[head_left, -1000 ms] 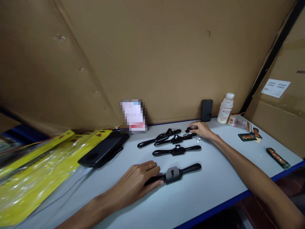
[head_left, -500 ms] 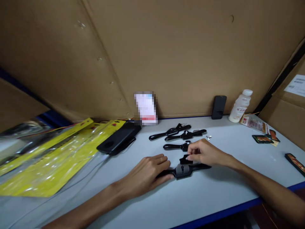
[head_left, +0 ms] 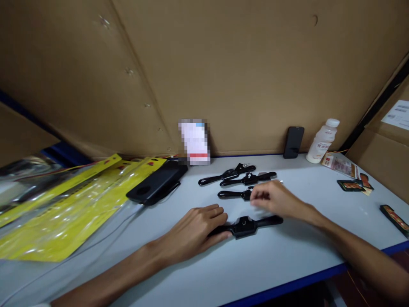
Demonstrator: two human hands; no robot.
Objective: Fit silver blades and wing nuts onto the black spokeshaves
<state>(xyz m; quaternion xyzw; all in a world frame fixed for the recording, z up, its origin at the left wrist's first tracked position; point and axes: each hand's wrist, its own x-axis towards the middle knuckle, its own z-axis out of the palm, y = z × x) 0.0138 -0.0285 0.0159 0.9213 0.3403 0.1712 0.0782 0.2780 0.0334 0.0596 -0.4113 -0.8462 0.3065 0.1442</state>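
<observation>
My left hand [head_left: 203, 226] is closed around the left handle of a black spokeshave [head_left: 244, 226] lying on the table. A black cap piece sits over the middle of its body. My right hand [head_left: 271, 197] hovers just beyond this spokeshave, its fingers loosely bent with nothing visible in them. It partly hides another black spokeshave [head_left: 231, 195]. Farther back lie a third spokeshave [head_left: 234, 181] and one more at the rear [head_left: 211, 180], with small bright screws on them. A small silver screw [head_left: 281, 182] peeks out behind my right hand.
Yellow-backed clear blister packs [head_left: 86, 204] cover the left side, beside a black power bank [head_left: 156, 183] with a white cable. Along the cardboard wall stand a blurred-out screen [head_left: 195, 143], a black phone [head_left: 294, 143] and a plastic bottle [head_left: 322, 140]. Small packets [head_left: 351, 185] lie at right.
My right hand has let go of the black cap piece, which now rests on the spokeshave's body, and has lifted slightly away. My left hand keeps its hold on the handle.
</observation>
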